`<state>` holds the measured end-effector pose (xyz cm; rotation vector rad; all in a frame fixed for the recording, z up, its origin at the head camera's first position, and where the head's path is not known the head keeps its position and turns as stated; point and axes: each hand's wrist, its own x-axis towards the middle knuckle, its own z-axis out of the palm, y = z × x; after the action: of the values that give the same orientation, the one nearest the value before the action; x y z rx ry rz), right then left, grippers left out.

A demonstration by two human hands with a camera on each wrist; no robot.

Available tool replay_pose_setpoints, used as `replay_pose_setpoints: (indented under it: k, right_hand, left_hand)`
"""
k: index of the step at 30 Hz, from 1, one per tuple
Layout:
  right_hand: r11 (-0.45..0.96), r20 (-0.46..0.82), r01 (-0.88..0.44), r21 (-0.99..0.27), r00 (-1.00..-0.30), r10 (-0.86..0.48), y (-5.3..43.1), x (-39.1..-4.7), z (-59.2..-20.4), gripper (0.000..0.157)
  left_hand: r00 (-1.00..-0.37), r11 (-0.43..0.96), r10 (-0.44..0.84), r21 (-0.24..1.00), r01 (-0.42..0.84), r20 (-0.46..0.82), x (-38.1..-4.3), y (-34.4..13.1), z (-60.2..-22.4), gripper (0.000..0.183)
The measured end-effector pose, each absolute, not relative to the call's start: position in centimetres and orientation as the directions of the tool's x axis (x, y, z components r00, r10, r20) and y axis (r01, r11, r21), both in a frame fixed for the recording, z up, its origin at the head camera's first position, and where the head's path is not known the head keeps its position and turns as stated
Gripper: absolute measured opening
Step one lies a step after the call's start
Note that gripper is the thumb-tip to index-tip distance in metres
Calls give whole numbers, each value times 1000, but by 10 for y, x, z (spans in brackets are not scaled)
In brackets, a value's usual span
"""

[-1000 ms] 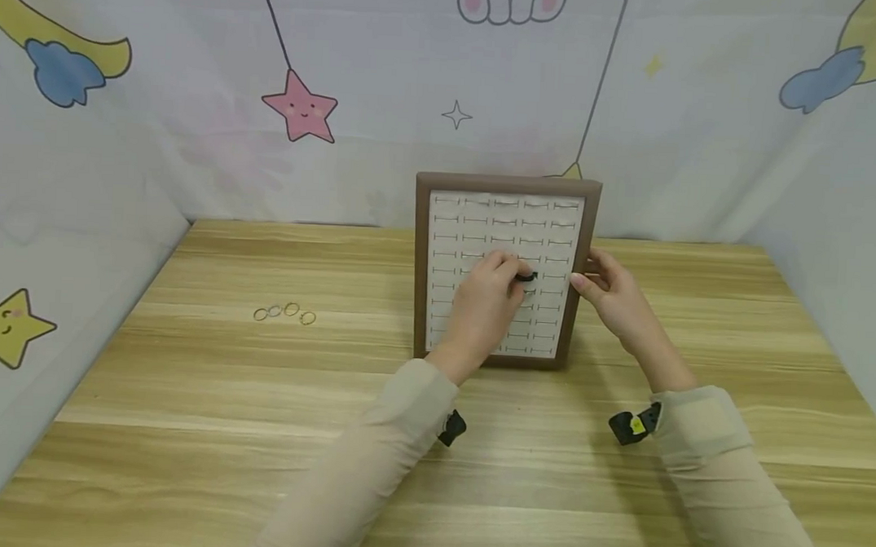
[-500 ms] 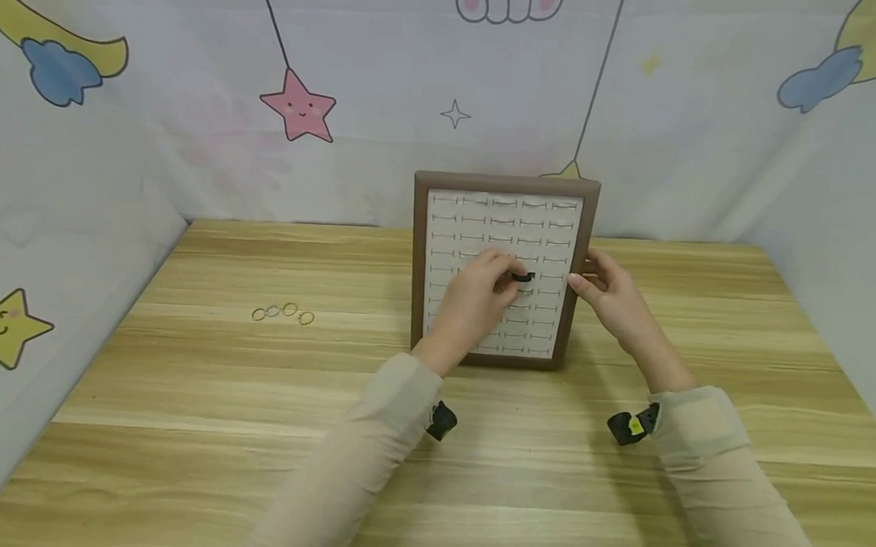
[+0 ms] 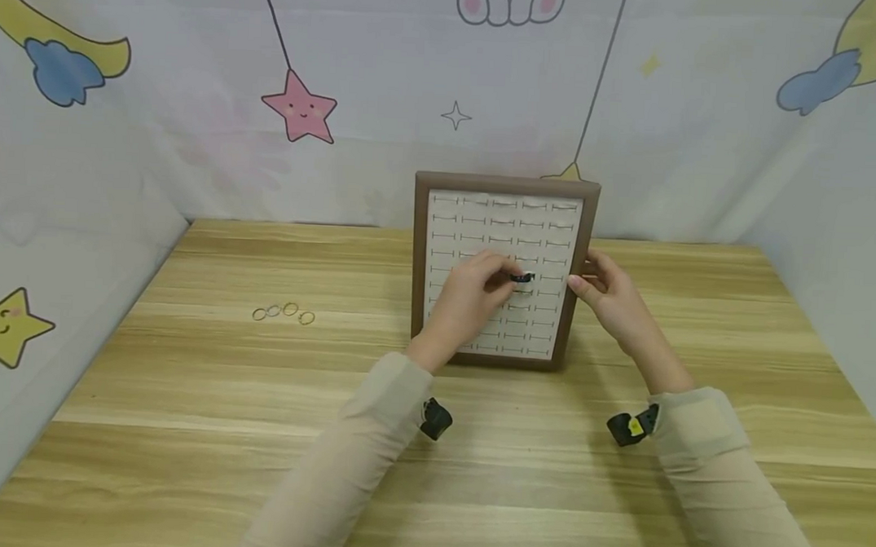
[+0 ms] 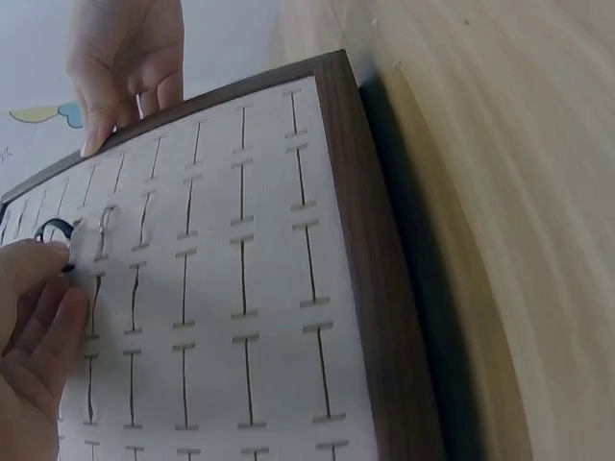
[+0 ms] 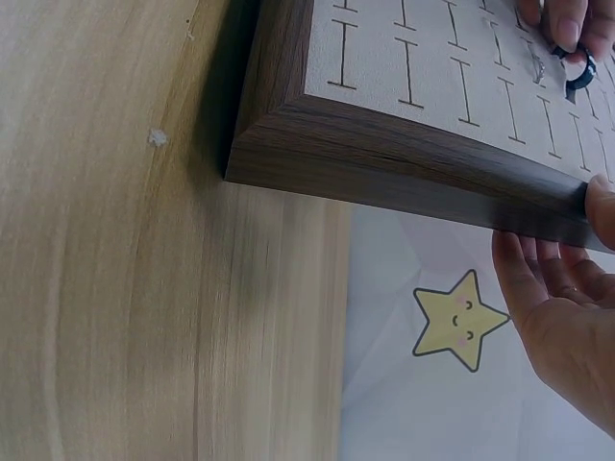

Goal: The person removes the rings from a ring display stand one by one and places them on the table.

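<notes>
A brown-framed ring display board (image 3: 508, 185) with rows of slits in its white face stands upright on the table. My left hand (image 3: 466, 299) pinches a black ring (image 3: 522, 278) at a slit right of the board's middle. In the left wrist view the black ring (image 4: 56, 229) stands partly out from the face, its far edge at the slit. Beside it, a thin silvery ring (image 4: 106, 223) sits in the neighbouring slit. My right hand (image 3: 618, 304) holds the board's right edge, thumb on the front side and fingers behind, as the right wrist view also shows.
Several thin rings (image 3: 284, 311) lie in a loose row on the wooden table (image 3: 182, 409), left of the board. A printed cloth backdrop (image 3: 387, 100) hangs behind the table. Black wrist straps (image 3: 436, 419) hang under both sleeves.
My left hand has drawn slightly left and down, its fingers still on the black ring, and more of the ring shows. The right hand and the board stay practically where they were.
</notes>
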<state>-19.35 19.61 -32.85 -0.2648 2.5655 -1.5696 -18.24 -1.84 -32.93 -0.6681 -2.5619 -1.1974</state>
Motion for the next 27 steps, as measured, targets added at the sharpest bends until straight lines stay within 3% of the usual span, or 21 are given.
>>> replay_pose_setpoints:
  k: [6, 13, 20, 27]
  right_hand:
    - [445, -12, -83, -891, -978, -207, 196, -194, -330, 60]
    - [443, -6, -90, -892, -978, -210, 196, -195, -331, 59]
    - [442, -8, -86, -893, -979, -205, 197, -195, -332, 59]
    - [438, -7, -87, -895, -978, -209, 197, -195, -332, 59]
  left_hand:
    - [-878, 509, 297, 716, 478, 375, -184, -22, -326, 16]
    - [-914, 396, 207, 824, 404, 349, -178, -28, -314, 17]
    - [-913, 294, 122, 864, 408, 389, -171, -46, -304, 20]
    - [-940, 296, -1, 898, 325, 340, -168, -80, -303, 21]
